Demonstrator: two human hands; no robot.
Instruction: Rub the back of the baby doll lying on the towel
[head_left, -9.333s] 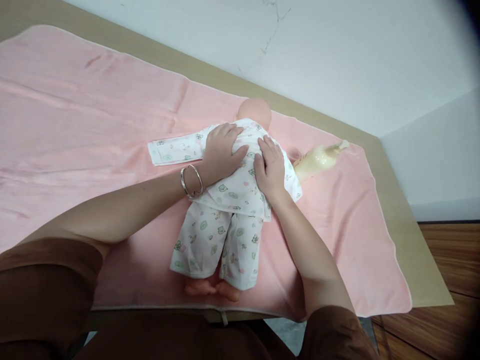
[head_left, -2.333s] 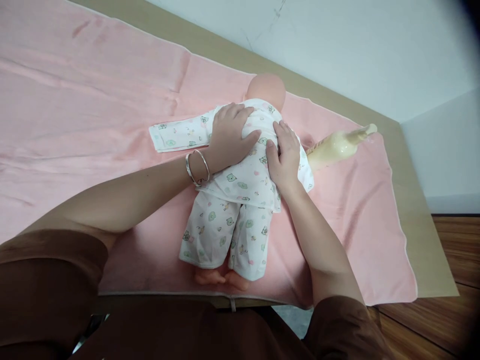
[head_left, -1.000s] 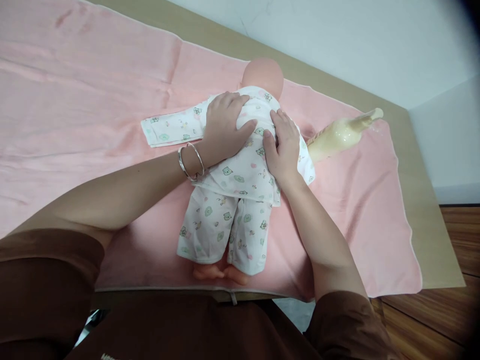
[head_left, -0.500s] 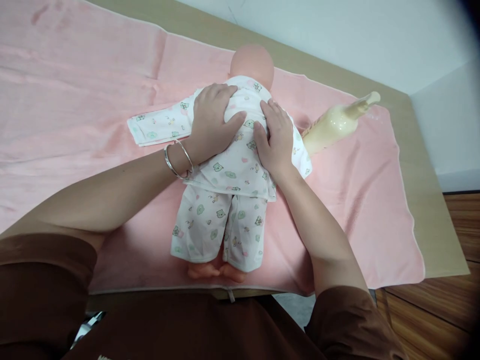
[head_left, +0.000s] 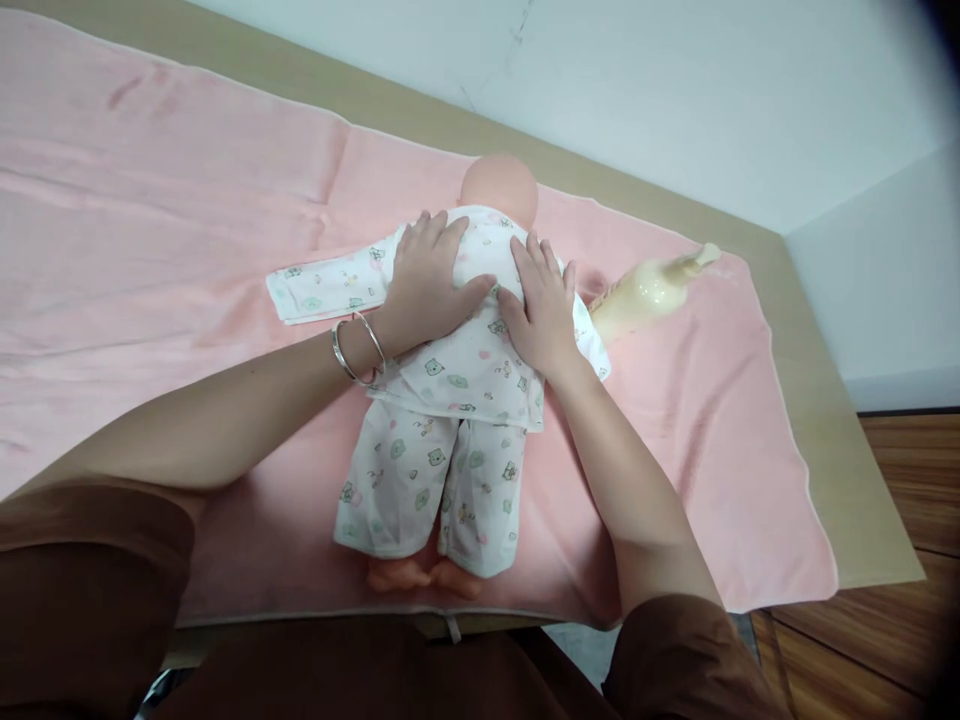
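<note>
A baby doll (head_left: 501, 190) lies face down, its bald head toward the wall and its bare feet toward me. It wears a white printed long-sleeved top (head_left: 457, 375) and matching trousers (head_left: 405, 480). My left hand (head_left: 427, 285) rests flat on the left side of the doll's upper back, fingers spread. On the right side of the back lies my right hand (head_left: 544, 305), its fingers also apart and pointing toward the head. Both thumbs point inward, with a small gap between them. Neither hand grips anything.
Under the doll, a pink towel (head_left: 720, 480) is spread over a wooden table (head_left: 847, 480). A pale yellow pump bottle (head_left: 645, 290) lies tilted by the doll's right-hand sleeve. A white wall (head_left: 675, 100) rises behind the table. Wooden flooring (head_left: 900, 480) shows at the right.
The whole view has shifted, so the doll, towel and bottle appear lower. My right hand's fingers are spread wider and sit slightly higher on the back. The left hand stays on the back, its fingers a little more apart.
</note>
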